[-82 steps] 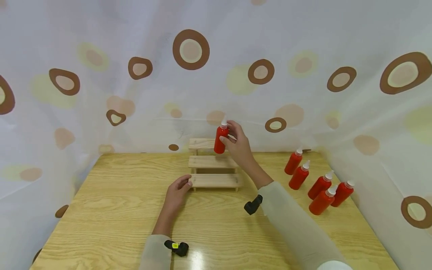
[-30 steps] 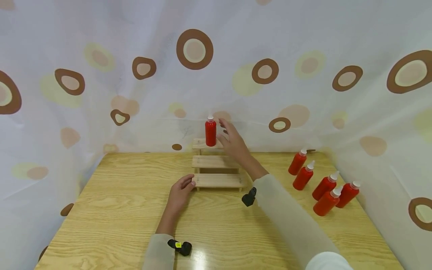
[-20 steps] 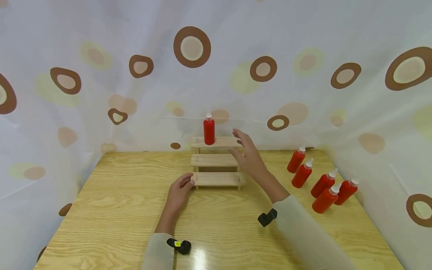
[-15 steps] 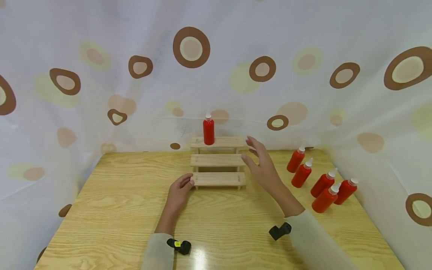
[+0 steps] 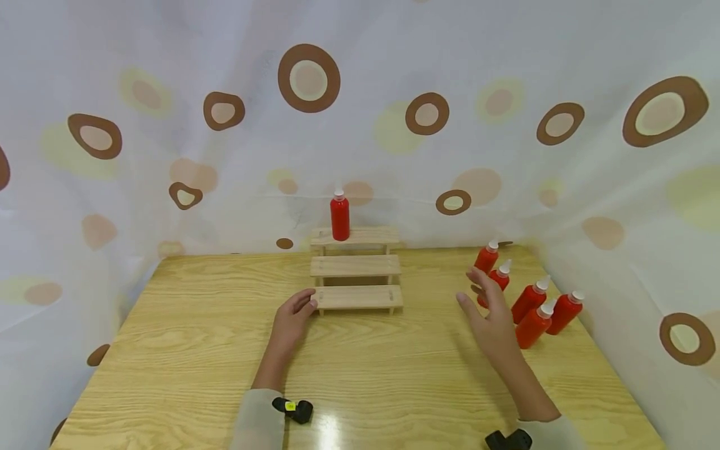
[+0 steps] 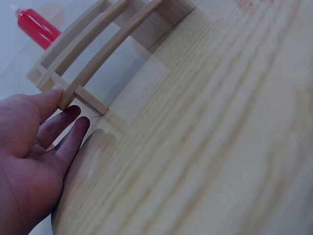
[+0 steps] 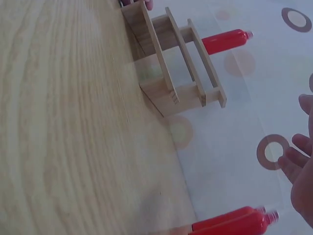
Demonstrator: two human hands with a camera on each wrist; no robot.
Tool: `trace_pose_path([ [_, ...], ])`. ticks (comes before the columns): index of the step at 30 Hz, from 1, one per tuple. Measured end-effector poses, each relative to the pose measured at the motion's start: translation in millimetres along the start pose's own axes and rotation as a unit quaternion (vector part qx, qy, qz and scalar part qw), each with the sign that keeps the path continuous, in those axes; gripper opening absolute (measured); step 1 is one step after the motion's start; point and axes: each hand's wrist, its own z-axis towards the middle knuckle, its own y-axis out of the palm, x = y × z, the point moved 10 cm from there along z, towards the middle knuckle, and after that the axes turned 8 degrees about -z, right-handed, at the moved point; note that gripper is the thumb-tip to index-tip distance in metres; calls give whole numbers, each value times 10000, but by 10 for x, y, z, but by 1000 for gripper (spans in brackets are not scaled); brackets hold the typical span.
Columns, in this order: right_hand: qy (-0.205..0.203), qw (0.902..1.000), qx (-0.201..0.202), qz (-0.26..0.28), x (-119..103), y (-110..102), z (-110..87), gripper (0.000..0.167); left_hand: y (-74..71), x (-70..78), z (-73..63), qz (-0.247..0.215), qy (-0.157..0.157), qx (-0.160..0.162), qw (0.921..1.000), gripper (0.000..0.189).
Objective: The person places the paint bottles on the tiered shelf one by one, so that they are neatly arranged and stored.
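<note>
A red squeeze bottle [image 5: 340, 219] with a white cap stands upright on the top tier of a three-step wooden shelf [image 5: 355, 297], left of its middle. At the lowest tier's left end, my left hand [image 5: 289, 322] pinches the board, thumb above and fingertips under its corner, as the left wrist view shows with the hand [image 6: 29, 152] up close. My right hand [image 5: 495, 322] is empty, fingers spread and lightly bent, beside the group of red bottles [image 5: 529, 302] at the right. It partly hides a nearer bottle [image 5: 499, 276] in the head view.
Several red bottles with white nozzle caps stand on the right of the wooden table [image 5: 382, 375], among them a far one [image 5: 485, 257] and a rightmost one [image 5: 565, 312]. A spotted white curtain [image 5: 253, 162] closes off the back and sides.
The right hand set the red bottle on the top tier, let go, and moved right and toward the person, over to the other bottles. The left hand stayed at the shelf's end.
</note>
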Motion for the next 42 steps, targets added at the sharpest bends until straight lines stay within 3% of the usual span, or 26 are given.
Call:
trace_pose_path([
  [4,228,9975,610,-291,126,-272,-215,51,13,15,-8,-6,16,-12,10000,37],
  [7,26,9918,1222,-382,157,-505,-370,49,18,7,-7,-28,-8,-2,10000,37],
  [11,-432,9772,2010,-525,222,-777,-533,50,19,1,-1,-14,-18,17,10000,37],
  [13,-476,9716,2265,-494,309,-874,-583,53,17,5,-2,-25,-16,21,10000,37],
  [15,-259,9692,2410,-441,436,-942,-612,54,16,11,-7,-2,-14,10,10000,37],
  [22,1069,9675,2290,-100,896,-990,-625,54,16,31,-32,-21,-7,38,10000,38],
  [27,1799,9672,1755,359,1137,-878,-619,61,30,48,-39,32,50,-5,10000,40],
  [31,2423,9580,1347,730,1281,-780,-626,67,42,44,-36,-18,31,-81,10000,40],
  [42,2673,9541,1287,415,1306,-759,-621,63,25,39,-38,8,1,-111,9999,39],
])
